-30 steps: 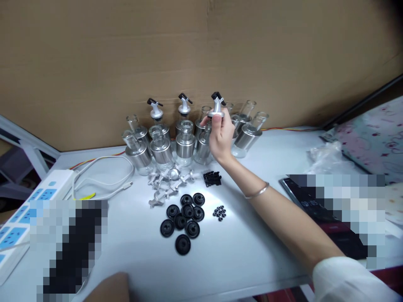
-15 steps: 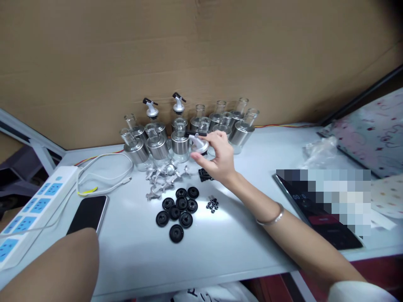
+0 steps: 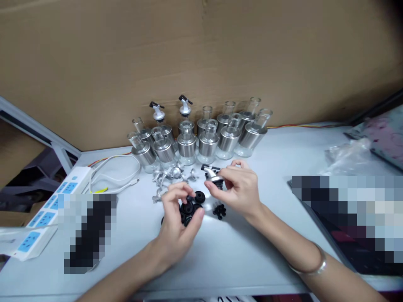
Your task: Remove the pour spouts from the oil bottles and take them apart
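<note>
Between the thumb and fingers of my right hand [image 3: 241,188] is a silver bottle pourer [image 3: 214,177] with a black lever on top. My left hand [image 3: 179,218] hovers over the black round stoppers [image 3: 199,197], thumb and fingers apart with nothing visible between them; it hides part of the pile. Silver spout pieces [image 3: 176,172] lie in a heap behind it. Below my right hand sits a small cluster of black parts [image 3: 219,211]. Glass bottles with steel sleeves [image 3: 208,144] stand in rows at the back, two of them topped with pourers [image 3: 185,107].
A white power strip [image 3: 44,218] and a white cable [image 3: 115,157] lie at the left, beside a dark, pixelated phone [image 3: 91,230]. To the right are a dark tablet-like device [image 3: 327,235] and clear plastic wrap [image 3: 349,153]. A cardboard panel [image 3: 201,50] closes off the back.
My right hand has drawn back from the bottles toward me, bringing the pourer along. My left hand has come in over the black stoppers. The view has shifted slightly.
</note>
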The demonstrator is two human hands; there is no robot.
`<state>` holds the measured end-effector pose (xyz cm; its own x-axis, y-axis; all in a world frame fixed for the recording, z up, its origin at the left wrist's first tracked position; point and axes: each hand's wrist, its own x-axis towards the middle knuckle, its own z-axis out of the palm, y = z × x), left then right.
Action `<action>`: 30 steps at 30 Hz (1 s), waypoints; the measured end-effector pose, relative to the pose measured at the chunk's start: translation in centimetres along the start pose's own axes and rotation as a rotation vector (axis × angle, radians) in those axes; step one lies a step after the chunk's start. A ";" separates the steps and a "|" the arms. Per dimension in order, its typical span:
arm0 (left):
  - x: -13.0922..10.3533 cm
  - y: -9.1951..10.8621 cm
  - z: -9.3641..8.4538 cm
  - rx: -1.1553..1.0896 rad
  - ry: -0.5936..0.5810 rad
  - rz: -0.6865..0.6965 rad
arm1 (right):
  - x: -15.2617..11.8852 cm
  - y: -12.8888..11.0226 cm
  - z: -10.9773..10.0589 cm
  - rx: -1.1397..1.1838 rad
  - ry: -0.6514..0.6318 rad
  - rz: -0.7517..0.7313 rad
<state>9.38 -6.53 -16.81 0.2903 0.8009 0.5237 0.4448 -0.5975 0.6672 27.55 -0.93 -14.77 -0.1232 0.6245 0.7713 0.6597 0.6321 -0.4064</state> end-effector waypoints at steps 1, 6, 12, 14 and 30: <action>0.3 -0.3 0.3 -0.006 0.013 0.007 | -0.2 -0.1 0.0 -0.019 -0.004 0.006; 1.3 -0.9 0.4 0.074 -0.097 0.074 | -0.5 -0.6 0.1 -0.106 -0.003 -0.065; 1.3 0.0 -0.5 0.129 -0.090 0.118 | -0.4 -1.4 0.1 -0.131 -0.001 -0.147; 1.3 -0.1 -0.5 0.132 -0.071 0.127 | -0.6 -1.6 0.3 -0.112 -0.027 -0.171; 1.5 -1.5 -1.6 0.121 -0.096 0.199 | -0.4 0.0 -0.5 0.114 -0.411 -0.270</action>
<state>7.82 -4.49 -16.19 0.4590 0.6714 0.5819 0.4671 -0.7395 0.4847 27.95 -1.42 -14.81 -0.5755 0.5459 0.6090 0.4811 0.8281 -0.2876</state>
